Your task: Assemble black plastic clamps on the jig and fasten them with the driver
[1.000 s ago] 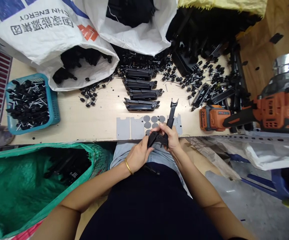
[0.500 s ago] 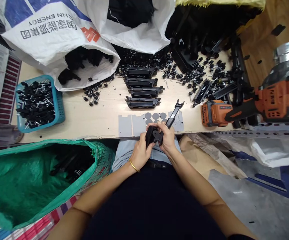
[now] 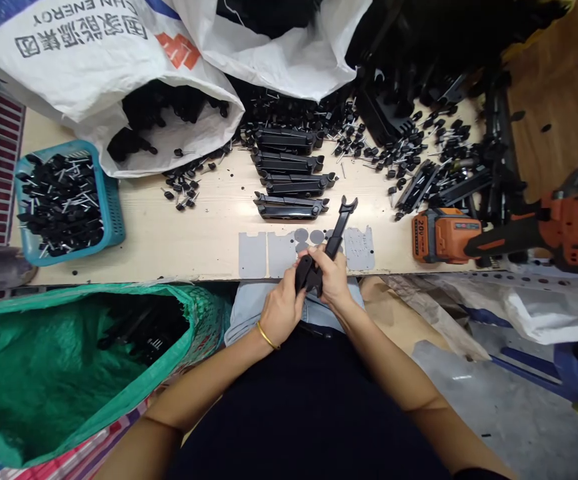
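In front of my lap, my left hand (image 3: 282, 307) is closed around a black plastic bracket piece (image 3: 303, 272). My right hand (image 3: 335, 280) grips a black plastic arm with a forked tip (image 3: 339, 228), which points up and away over the table edge. The two black parts meet between my fingers; whether they are joined I cannot tell. Just beyond lie flat grey pads (image 3: 253, 255) and grey discs (image 3: 316, 237). Several folded black brackets (image 3: 291, 208) are stacked in a row farther back on the table.
A blue basket (image 3: 115, 212) of black-headed screws stands at left. White sacks (image 3: 209, 130) and loose screws (image 3: 186, 183) lie at the back. An orange cordless drill (image 3: 446, 233) rests at right. A green sack (image 3: 43, 373) with black parts is open beside my left arm.
The two black parts have been brought closer together in my hands, and the forked arm stands slightly steeper. My view has shifted slightly.
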Action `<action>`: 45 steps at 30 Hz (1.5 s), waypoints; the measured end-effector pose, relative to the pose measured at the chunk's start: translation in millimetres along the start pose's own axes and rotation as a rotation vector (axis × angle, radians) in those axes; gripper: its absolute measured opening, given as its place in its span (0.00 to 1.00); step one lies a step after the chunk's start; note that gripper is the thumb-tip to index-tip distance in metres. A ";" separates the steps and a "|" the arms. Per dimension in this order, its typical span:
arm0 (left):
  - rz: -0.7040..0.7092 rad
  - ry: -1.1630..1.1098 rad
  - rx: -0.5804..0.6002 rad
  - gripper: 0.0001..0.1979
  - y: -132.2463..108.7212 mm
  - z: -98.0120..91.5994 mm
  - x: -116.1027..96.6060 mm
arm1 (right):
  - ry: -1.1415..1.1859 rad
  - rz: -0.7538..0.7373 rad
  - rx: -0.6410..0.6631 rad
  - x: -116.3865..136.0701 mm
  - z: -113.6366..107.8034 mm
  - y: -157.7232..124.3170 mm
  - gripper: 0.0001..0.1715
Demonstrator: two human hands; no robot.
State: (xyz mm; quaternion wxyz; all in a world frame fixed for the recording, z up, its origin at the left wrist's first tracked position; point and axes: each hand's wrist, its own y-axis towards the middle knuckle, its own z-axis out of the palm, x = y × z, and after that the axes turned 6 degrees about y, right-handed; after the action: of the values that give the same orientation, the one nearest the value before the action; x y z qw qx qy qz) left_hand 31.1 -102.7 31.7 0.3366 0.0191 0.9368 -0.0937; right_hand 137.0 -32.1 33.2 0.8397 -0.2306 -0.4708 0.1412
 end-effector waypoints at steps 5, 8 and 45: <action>-0.068 -0.036 -0.013 0.21 9.3 7.0 -5.9 | 0.007 0.046 0.005 2.4 3.4 13.1 0.18; -0.132 -0.096 -0.004 0.20 22.7 5.3 -8.2 | 0.024 0.022 -0.008 9.8 7.3 22.4 0.16; -0.058 -0.236 -0.014 0.26 43.9 21.0 3.9 | -0.251 0.015 -0.005 14.9 1.7 69.6 0.20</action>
State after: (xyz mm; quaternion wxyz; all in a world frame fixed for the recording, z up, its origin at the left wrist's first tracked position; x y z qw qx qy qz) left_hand 45.6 -63.7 6.3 0.4417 -0.0214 0.8915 -0.0984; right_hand 141.8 34.5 8.6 0.7727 -0.2168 -0.5707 0.1740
